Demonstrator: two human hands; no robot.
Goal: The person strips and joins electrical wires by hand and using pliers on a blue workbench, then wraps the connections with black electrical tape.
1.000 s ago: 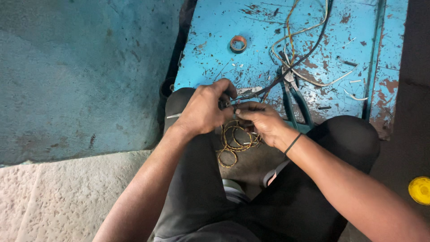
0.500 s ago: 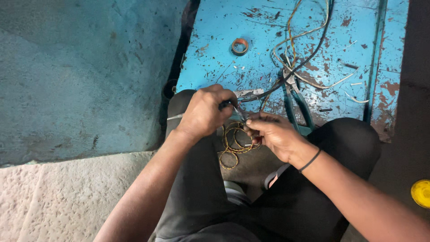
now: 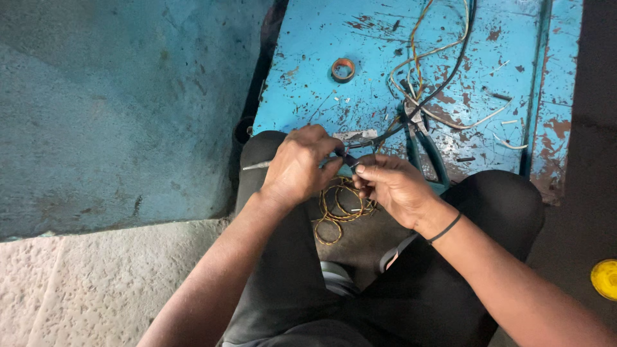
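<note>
Chipped blue paint covers the metal surface (image 3: 308, 71) ahead of the person's knees, with a rough teal wall to the left and pale concrete floor below it. On the surface lie a tape roll (image 3: 343, 69), a tangle of wires (image 3: 430, 58) — yellow, white and black — and green-handled pliers (image 3: 429, 151) just right of the hands. A yellow disc (image 3: 605, 279) sits at the right edge, well apart from everything else.

Over the lap, the left hand (image 3: 299, 164) is closed around a thin metal tool (image 3: 257, 166), whose shaft sticks out leftward from the fist, long axis roughly level; its working end is hidden between the fingers. The right hand (image 3: 392, 186), a black band on its wrist, pinches a wire end (image 3: 351, 160) between thumb and forefinger, right against the left fingertips. Below both hands a loose coil (image 3: 337, 209) of yellow-brown wire rests between the thighs, partly masked by the right hand's fingers.
</note>
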